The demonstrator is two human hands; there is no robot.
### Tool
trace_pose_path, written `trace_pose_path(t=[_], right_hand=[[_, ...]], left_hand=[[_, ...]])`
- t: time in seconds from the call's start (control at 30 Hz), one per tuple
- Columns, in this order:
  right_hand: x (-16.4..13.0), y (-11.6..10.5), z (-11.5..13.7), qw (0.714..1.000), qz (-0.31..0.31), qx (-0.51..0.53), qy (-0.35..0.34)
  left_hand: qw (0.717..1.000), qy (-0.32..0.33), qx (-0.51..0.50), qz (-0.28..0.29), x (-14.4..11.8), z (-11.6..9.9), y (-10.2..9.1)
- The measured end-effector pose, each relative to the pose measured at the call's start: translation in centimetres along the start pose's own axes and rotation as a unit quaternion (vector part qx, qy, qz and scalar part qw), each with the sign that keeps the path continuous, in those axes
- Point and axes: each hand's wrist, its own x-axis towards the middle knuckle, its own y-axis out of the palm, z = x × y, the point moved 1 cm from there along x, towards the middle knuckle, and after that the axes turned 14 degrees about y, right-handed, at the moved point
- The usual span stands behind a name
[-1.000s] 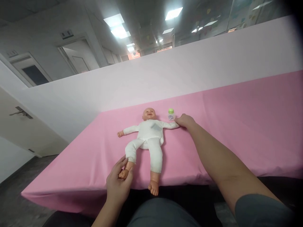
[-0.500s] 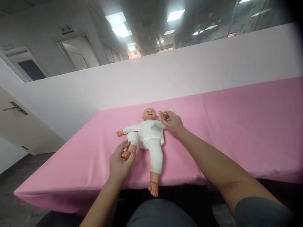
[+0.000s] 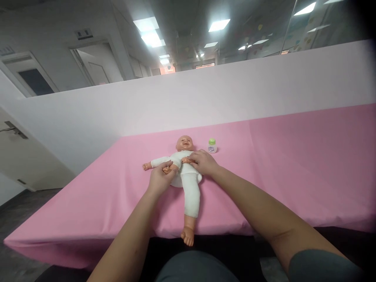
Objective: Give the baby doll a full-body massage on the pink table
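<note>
A baby doll in white clothes lies on its back on the pink table cover, head away from me. My left hand grips one of the doll's feet and holds it folded up against the doll's belly. My right hand holds the doll's hand and presses it across the chest. The doll's other leg stretches toward me, with its bare foot past the table's near edge. The doll's other arm lies out to the left.
A small white bottle with a green cap stands just right of the doll's head. A pale partition wall runs behind the table. Doors and floor lie to the left.
My left hand has pushed the doll's foot up from the table edge to its belly. My right hand has drawn the doll's outstretched arm in from beside the bottle onto the chest.
</note>
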Motion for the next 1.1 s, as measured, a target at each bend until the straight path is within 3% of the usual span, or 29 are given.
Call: trace_pose_path(t=[0.13,0.2,0.33,0.43,0.57,0.67,0.9,1.1], right_hand=[[-0.4,-0.9,-0.1,0.997,-0.031,0.045,0.047],[-0.4,-1.7,-0.8,0.988,-0.079,0.086,0.104],[-0.3,-3.2,-4.0,0.926,-0.21,0.16,0.272],[-0.3,-3.6,-7.1,0.885,-0.237,0.177,0.359],[-0.4,-3.6,-9.9,0.843,-0.196,0.199,0.459],[-0.5,-3.6,-10.6,0.83,-0.161,0.197,0.496],[-0.8,-4.0,-11.4,0.86,-0.089,0.074,0.496],[-1.0,-4.1,-12.5,0.862,0.026,-0.034,0.506]], left_hand=[[0.999,0.038,0.015,-0.028,-1.3,0.5,-0.4],[0.997,0.058,0.023,-0.043,-2.1,0.9,-0.6],[0.994,0.071,0.03,-0.074,-3.9,1.1,-1.2],[0.992,0.097,0.047,-0.07,-5.6,1.0,-1.7],[0.987,0.114,0.076,-0.088,-8.5,1.4,-2.6],[0.989,0.103,0.072,-0.082,-11.1,1.9,-3.4],[0.988,0.103,0.112,-0.037,-16.1,2.4,-4.9],[0.978,0.136,0.159,-0.003,-16.4,2.3,-5.1]])
